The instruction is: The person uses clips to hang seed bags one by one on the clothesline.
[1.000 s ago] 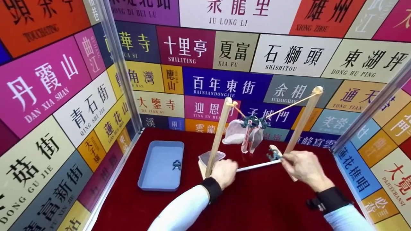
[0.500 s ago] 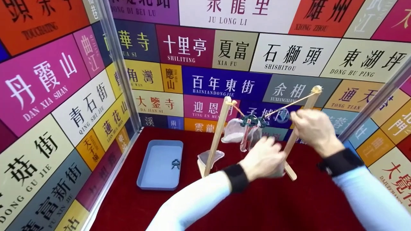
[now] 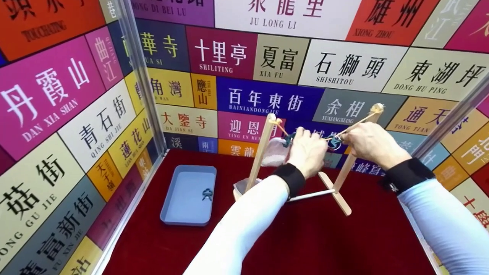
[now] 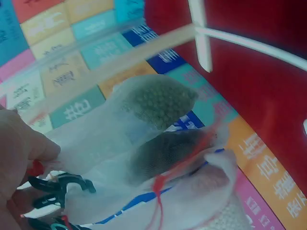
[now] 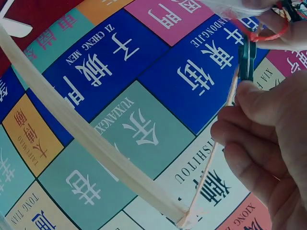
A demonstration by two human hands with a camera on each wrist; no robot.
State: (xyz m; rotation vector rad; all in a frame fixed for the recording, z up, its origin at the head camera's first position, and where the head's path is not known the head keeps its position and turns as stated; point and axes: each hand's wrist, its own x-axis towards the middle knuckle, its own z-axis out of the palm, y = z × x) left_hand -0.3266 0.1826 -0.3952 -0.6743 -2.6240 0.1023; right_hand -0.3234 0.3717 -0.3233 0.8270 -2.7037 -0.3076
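Both hands are up at a thin string (image 5: 204, 175) tied between the posts of a wooden stand (image 3: 263, 151). My left hand (image 3: 307, 152) pinches the top of a mesh drawstring bag (image 4: 158, 103) with green beans in it, a red cord at its fingers. My right hand (image 3: 372, 143) pinches a dark green clip (image 5: 246, 57) between thumb and finger, right at the string. Beside the left fingers, more dark green clips (image 4: 53, 189) hold bags, one with dark contents (image 4: 163, 155) and one with white contents (image 4: 225, 220). In the head view the left hand hides most of the bags.
On the left of the red cloth (image 3: 305, 236) lies a blue tray (image 3: 172, 198) with one dark green clip (image 3: 207, 194) inside. Another mesh bag (image 3: 240, 186) is by the stand's left foot. A white rod (image 3: 313, 194) joins the feet. Lettered panels (image 3: 267, 95) enclose the back and sides.
My right hand has risen from the stand's right foot to the string with a clip. My left hand has moved from the left post's base, rightward and up to the hanging bags.
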